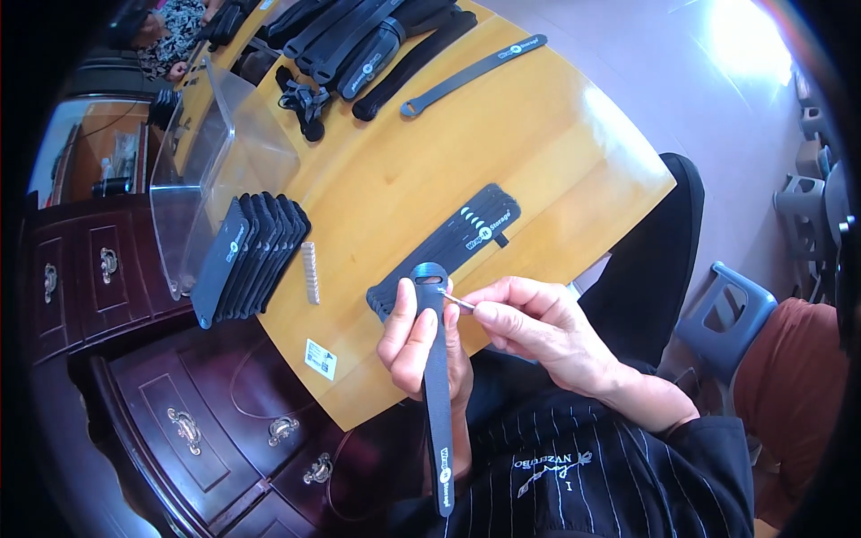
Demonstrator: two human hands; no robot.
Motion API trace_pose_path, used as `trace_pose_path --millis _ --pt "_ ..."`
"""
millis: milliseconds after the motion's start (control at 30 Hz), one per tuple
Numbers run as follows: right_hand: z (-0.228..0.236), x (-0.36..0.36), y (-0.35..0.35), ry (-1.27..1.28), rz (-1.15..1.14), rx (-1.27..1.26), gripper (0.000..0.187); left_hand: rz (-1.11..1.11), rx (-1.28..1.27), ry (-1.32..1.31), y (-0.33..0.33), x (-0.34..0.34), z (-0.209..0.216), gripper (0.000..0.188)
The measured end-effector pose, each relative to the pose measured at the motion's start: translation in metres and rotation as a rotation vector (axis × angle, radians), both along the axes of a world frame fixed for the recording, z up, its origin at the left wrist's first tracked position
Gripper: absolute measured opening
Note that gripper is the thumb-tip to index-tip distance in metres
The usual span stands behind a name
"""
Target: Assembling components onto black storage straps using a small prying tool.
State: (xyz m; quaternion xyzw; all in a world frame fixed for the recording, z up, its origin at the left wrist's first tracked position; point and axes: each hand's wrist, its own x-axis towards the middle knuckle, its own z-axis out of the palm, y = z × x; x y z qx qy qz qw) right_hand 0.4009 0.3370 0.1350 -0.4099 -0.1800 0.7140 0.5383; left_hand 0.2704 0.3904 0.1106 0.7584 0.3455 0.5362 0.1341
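My left hand grips a dark grey storage strap close to its rounded, slotted end. The strap's long tail hangs down toward my lap, over my black striped shirt. Between thumb and forefinger, my right hand pinches a thin, light-coloured stick-like piece. Its tip meets the strap just below the slot; the exact kind of piece is too small to tell. Just beyond my hands, a fanned stack of similar straps lies on the wooden table.
Another row of straps stands at the table's left, beside a clear plastic panel. A ridged strip and a white label lie nearer. More straps pile up at the back. A blue-grey stool is at right.
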Motion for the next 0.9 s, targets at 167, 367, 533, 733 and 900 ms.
trace_pose_path --millis 167,367,533,733,900 --pt "0.000 0.008 0.004 -1.317 -0.232 0.580 0.024 -0.047 -0.031 -0.017 -0.001 0.001 -0.007 0.023" --pt "-0.009 -0.007 0.005 -1.092 -0.230 0.459 0.019 -0.017 -0.023 0.016 -0.001 -0.003 -0.011 0.029" --pt "0.001 -0.005 0.000 -0.275 -0.138 0.073 0.017 0.005 -0.008 0.008 -0.003 0.004 -0.008 0.030" --pt "-0.006 0.001 0.009 -1.528 -0.231 0.520 0.017 0.022 -0.110 0.104 -0.004 0.000 -0.011 0.020" --pt "-0.006 -0.004 0.012 -0.653 -0.186 0.272 0.017 0.049 -0.020 0.118 0.003 0.007 -0.008 0.019"
